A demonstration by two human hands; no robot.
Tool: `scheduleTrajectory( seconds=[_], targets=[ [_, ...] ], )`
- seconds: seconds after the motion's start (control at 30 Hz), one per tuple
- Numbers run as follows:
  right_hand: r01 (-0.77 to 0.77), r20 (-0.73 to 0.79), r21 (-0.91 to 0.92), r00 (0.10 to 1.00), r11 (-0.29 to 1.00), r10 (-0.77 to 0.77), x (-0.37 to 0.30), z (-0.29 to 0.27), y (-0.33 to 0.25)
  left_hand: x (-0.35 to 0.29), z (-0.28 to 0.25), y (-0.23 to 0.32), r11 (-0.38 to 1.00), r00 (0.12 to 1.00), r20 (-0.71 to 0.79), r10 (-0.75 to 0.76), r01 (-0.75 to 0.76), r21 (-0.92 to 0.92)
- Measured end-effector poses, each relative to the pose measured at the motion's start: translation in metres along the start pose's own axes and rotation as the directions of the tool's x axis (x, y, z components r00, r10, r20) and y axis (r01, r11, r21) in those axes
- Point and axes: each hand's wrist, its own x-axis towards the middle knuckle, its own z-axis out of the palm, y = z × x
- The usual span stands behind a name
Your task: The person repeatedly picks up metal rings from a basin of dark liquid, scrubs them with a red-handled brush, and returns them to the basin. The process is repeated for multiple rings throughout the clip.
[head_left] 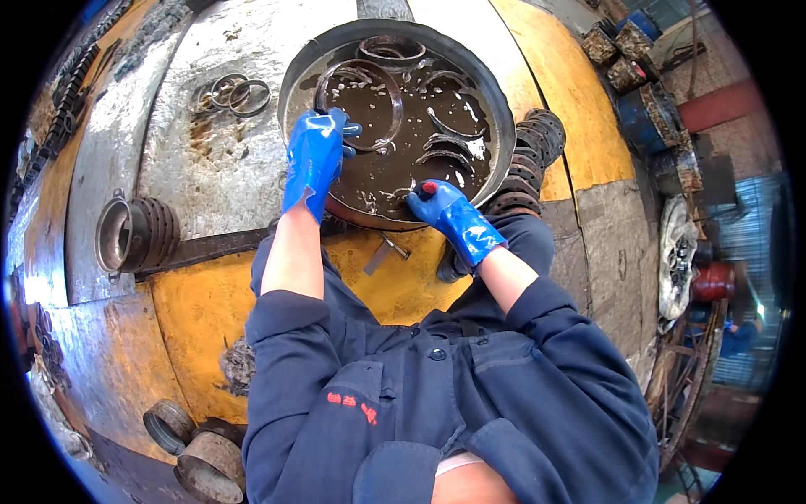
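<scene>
In front of me stands a round metal tub of dark, murky liquid. My left hand, in a blue rubber glove, is closed on the near left edge of a large metal ring, which lies tilted at the liquid's surface. My right hand, gloved alike, is closed in a fist at the tub's near right rim. A red-ended handle shows at its thumb; the rest of that tool is hidden. Other rings lie partly sunk, among them a far ring and a curved piece.
Two thin rings lie on the stained metal sheet to the left. A stack of ribbed rings is at left, and dark discs line the tub's right side. Wide cylinders sit at lower left; blue drums stand at right.
</scene>
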Motion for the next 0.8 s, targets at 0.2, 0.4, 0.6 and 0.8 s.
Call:
scheduleTrajectory(
  seconds=[0.2,0.4,0.6,0.8],
  targets=[
    [0.007,-0.041,0.012,0.999,1.0,-0.006,0.001,0.005,0.009,0.0,0.003,0.004,1.0,1.0,0.014,-0.004,0.004,0.009],
    [0.038,-0.064,-0.011,0.997,0.999,-0.038,0.0,0.004,0.005,-0.002,0.005,0.009,1.0,1.0,0.002,-0.015,0.015,0.025],
    [0.047,-0.101,0.023,0.994,0.999,-0.045,-0.002,0.007,0.006,-0.002,0.006,0.008,1.0,1.0,-0.008,-0.003,0.003,0.009],
    [0.026,-0.102,0.035,0.995,0.999,-0.023,-0.005,0.004,-0.002,-0.002,0.005,0.01,0.998,1.0,-0.004,-0.026,0.026,0.053]
  ],
)
